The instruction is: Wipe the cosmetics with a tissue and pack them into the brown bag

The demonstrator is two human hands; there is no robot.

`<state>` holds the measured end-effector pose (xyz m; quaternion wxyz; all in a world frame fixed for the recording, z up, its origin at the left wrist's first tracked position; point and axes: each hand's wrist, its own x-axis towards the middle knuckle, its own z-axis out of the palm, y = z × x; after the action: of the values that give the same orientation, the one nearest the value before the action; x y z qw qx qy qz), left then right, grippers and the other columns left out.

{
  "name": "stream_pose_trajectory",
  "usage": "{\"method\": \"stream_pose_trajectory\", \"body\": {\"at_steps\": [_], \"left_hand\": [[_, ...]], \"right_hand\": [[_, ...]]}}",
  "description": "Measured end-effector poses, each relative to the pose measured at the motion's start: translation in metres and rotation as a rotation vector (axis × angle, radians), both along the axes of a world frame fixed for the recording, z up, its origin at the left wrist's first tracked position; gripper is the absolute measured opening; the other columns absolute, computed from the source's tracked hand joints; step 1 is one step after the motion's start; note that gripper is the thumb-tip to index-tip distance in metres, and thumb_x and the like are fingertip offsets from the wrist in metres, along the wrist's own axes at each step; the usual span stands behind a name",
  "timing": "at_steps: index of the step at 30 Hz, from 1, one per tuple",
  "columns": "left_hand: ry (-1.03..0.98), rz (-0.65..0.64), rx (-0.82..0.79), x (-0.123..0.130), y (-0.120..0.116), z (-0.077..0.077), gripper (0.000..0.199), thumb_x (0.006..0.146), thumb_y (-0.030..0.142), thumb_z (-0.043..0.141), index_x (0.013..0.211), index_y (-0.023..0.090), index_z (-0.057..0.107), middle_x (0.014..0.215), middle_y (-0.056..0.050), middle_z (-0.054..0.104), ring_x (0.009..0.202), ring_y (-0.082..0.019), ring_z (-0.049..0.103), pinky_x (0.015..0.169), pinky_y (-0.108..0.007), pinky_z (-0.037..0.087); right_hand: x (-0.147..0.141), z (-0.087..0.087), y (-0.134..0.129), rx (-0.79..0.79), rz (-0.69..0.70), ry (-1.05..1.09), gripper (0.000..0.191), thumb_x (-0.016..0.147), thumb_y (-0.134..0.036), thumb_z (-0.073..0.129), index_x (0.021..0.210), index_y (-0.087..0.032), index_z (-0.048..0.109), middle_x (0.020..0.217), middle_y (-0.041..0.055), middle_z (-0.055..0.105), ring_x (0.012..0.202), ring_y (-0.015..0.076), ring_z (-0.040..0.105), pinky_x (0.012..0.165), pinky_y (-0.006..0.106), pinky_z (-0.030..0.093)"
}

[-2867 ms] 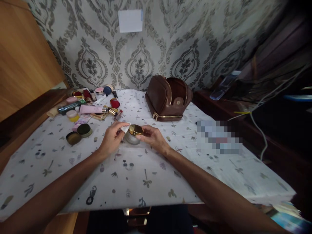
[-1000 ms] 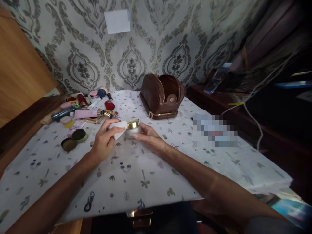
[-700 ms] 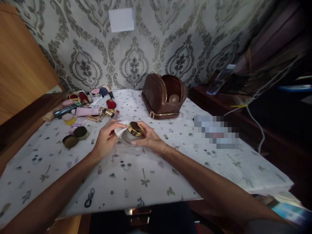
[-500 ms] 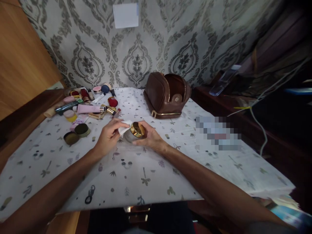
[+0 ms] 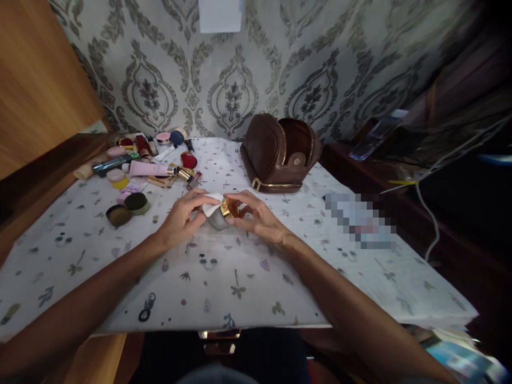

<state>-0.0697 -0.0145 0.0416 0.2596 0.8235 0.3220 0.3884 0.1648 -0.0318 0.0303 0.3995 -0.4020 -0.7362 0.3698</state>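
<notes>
Low over the middle of the table, my right hand is closed around a gold lid. A clear glass jar shows just below and left of the lid; whether the two are joined I cannot tell. My left hand pinches a folded white tissue and presses it against the jar and the lid's left side. Part of the lid is hidden behind my right fingers.
A brown cosmetic bag stands unzipped at the back. Makeup crowds the back left: a pink tube, a red round case, an open dark compact. A blurred-out item lies at right, near a white cable.
My right hand has turned the lid, so its gold top now faces more to the right. The tissue has shifted along with it. The whole view has moved slightly.
</notes>
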Motion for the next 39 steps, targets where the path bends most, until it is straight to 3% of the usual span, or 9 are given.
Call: {"method": "stream_pose_trajectory", "body": {"at_steps": [2,5,10,13,16,19,22,32,39], "left_hand": [[0.022,-0.011,-0.039,-0.001,-0.003,0.004,0.027,0.089,0.026,0.056,0.112,0.024,0.071,0.112,-0.005,0.06,0.08,-0.016,0.057,0.059,-0.025,0.042],[-0.006,0.002,-0.026,0.0,-0.003,0.005,0.022,0.091,0.036,0.06,0.104,0.023,0.072,0.107,-0.005,0.062,0.086,-0.018,0.059,0.062,-0.026,0.043],[-0.046,0.094,0.022,0.005,0.001,-0.002,0.011,0.089,0.027,0.06,0.088,0.02,0.069,0.087,-0.002,0.063,0.079,-0.016,0.057,0.06,-0.024,0.039],[-0.073,0.136,-0.024,0.005,0.001,-0.006,0.012,0.087,0.023,0.06,0.096,0.021,0.067,0.088,-0.001,0.065,0.074,-0.015,0.057,0.06,-0.024,0.041],[-0.147,0.171,-0.094,0.004,0.001,-0.009,0.032,0.085,0.023,0.063,0.116,0.021,0.06,0.093,-0.001,0.066,0.08,-0.016,0.061,0.066,-0.024,0.046],[-0.137,0.199,-0.109,0.003,0.002,-0.011,0.027,0.083,0.025,0.065,0.109,0.02,0.063,0.092,-0.001,0.068,0.079,-0.016,0.062,0.065,-0.024,0.046],[-0.104,0.194,-0.099,0.003,0.003,-0.012,0.017,0.084,0.026,0.063,0.099,0.019,0.067,0.087,0.0,0.07,0.072,-0.015,0.06,0.061,-0.024,0.045],[-0.089,0.158,-0.003,0.003,0.002,-0.006,0.018,0.085,0.026,0.065,0.1,0.019,0.073,0.097,-0.002,0.075,0.079,-0.016,0.064,0.066,-0.025,0.046],[-0.088,0.124,0.005,0.004,0.002,-0.005,0.019,0.086,0.025,0.065,0.103,0.021,0.072,0.099,-0.002,0.074,0.083,-0.017,0.065,0.068,-0.026,0.047]], "right_hand": [[0.0,0.001,0.0,0.007,-0.007,-0.012,0.051,0.078,-0.044,0.077,0.126,-0.032,0.064,0.106,0.0047,0.058,0.098,0.0236,0.06,0.085,0.041,0.052],[-0.002,-0.001,0.0,0.017,-0.013,-0.019,0.053,0.076,-0.045,0.079,0.125,-0.032,0.065,0.105,0.0045,0.059,0.097,0.023,0.059,0.082,0.038,0.051],[-0.005,-0.003,0.0,0.007,-0.01,0.016,0.053,0.074,-0.043,0.081,0.123,-0.032,0.066,0.106,0.0042,0.059,0.097,0.0219,0.058,0.083,0.037,0.05],[-0.005,-0.004,0.0,-0.041,-0.012,0.076,0.051,0.073,-0.041,0.082,0.121,-0.033,0.067,0.106,0.0038,0.059,0.099,0.0228,0.058,0.083,0.038,0.05],[-0.005,-0.005,0.0,-0.077,-0.015,0.128,0.05,0.071,-0.041,0.083,0.119,-0.034,0.068,0.108,0.0036,0.058,0.101,0.0234,0.057,0.085,0.04,0.05],[-0.006,-0.007,0.001,-0.082,-0.007,0.148,0.051,0.071,-0.042,0.083,0.119,-0.034,0.069,0.107,0.0035,0.058,0.101,0.0232,0.056,0.087,0.04,0.049],[-0.006,-0.007,0.002,-0.073,-0.002,0.142,0.05,0.071,-0.041,0.083,0.119,-0.034,0.069,0.107,0.0035,0.058,0.102,0.0233,0.056,0.087,0.04,0.049],[-0.01,-0.006,0.001,-0.065,-0.078,0.14,0.047,0.069,-0.043,0.083,0.113,-0.029,0.069,0.111,0.0043,0.063,0.102,0.0227,0.059,0.085,0.037,0.051],[-0.012,-0.012,0.002,-0.071,-0.158,0.127,0.045,0.07,-0.047,0.081,0.105,-0.024,0.066,0.097,0.0031,0.066,0.093,0.0209,0.059,0.079,0.034,0.05]]}}
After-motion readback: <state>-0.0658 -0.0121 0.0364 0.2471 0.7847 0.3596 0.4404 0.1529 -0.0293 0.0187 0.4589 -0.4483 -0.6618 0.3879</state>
